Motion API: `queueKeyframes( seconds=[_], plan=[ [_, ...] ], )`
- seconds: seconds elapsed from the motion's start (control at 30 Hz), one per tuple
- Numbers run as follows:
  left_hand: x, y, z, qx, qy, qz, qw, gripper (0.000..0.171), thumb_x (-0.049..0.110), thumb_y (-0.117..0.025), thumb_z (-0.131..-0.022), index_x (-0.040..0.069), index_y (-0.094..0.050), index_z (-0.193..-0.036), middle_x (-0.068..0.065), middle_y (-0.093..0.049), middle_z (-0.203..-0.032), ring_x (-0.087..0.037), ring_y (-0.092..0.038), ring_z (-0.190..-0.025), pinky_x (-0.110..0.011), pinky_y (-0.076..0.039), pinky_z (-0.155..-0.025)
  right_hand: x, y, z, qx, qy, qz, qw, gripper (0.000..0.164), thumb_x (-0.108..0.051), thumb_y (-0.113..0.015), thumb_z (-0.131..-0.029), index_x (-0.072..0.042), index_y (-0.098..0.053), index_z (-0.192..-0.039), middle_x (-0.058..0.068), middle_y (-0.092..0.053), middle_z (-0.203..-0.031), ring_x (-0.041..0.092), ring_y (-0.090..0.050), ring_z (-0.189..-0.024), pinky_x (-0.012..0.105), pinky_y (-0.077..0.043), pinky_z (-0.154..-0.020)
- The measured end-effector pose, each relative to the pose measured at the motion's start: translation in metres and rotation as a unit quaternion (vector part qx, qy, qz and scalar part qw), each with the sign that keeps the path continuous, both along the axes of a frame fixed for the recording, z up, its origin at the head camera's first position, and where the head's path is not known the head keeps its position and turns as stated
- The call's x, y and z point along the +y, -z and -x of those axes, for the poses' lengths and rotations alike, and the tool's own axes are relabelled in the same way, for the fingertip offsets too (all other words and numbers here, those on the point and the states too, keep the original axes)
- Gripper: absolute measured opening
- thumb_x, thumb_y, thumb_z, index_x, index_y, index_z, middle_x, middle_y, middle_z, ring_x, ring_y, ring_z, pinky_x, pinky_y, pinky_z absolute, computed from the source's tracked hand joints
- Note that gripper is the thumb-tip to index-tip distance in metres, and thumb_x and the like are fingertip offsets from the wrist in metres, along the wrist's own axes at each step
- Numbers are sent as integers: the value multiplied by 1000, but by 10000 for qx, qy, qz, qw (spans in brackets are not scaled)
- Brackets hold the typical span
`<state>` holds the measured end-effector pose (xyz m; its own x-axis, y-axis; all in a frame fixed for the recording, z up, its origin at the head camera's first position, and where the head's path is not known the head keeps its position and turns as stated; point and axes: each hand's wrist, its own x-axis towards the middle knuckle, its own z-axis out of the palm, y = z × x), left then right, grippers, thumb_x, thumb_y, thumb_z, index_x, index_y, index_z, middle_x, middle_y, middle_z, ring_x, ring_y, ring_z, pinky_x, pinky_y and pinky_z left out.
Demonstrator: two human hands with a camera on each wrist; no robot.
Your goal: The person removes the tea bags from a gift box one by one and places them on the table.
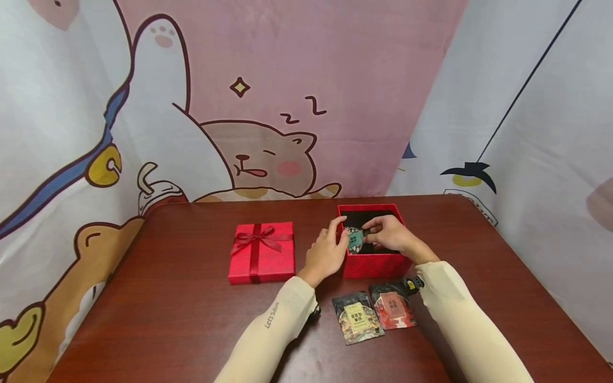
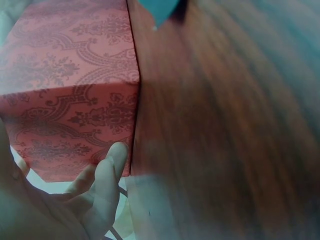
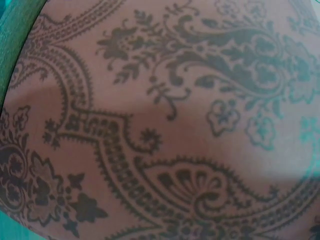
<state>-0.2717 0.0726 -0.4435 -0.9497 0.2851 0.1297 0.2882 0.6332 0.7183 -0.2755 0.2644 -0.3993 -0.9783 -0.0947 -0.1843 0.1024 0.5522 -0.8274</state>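
A red gift box (image 1: 375, 266) with a black inside stands uncovered toward the back right. My left hand (image 1: 328, 252) grips its left wall, thumb over the rim; in the left wrist view the fingers (image 2: 102, 182) lie along the patterned outer side. Reaching into the box from the right, my right hand (image 1: 390, 234) pinches the right edge of a food packet with a green label (image 1: 355, 239). The packet is tilted at the box's left side, close by the left thumb. Patterned box wall (image 3: 165, 125) fills the right wrist view, hiding the right fingers there.
The red lid with a ribbon bow (image 1: 261, 252) lies left of the box. In front of the box lie a packet with a yellow label (image 1: 357, 318) and one with a red label (image 1: 392, 305). A cartoon-print curtain (image 1: 297, 80) hangs behind the brown table (image 1: 191, 298).
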Motion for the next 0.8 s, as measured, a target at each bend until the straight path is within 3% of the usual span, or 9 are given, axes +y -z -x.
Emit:
queueKeyframes(
  seconds=[0.27,0.43,0.8],
  plan=[
    [1,2,0,-36,18,2,10000,46,48,-35,-103,45,-33,-149,-5,-59,-113,-30,-63,-87,-51,-49,-73,1,-6,-4,106,89,281,9995,36,1,-65,-90,15,-57,-122,25,-66,-101,26,-69,-76,42,-58,-69],
    [1,2,0,-21,10,5,10000,46,48,-34,-104,45,-33,-149,-6,-59,-114,-31,-63,-88,-51,-49,-73,0,-15,-8,182,129,199,9996,37,-1,-67,-90,13,-57,-123,24,-64,-103,30,-67,-77,43,-58,-69],
    [0,1,-1,-15,23,-2,10000,46,47,-35,-104,44,-32,-149,-6,-59,-114,-31,-63,-88,-52,-49,-75,1,-23,-15,224,32,307,9993,39,-3,-66,-91,14,-56,-124,25,-64,-104,28,-67,-74,43,-58,-69]
  ],
)
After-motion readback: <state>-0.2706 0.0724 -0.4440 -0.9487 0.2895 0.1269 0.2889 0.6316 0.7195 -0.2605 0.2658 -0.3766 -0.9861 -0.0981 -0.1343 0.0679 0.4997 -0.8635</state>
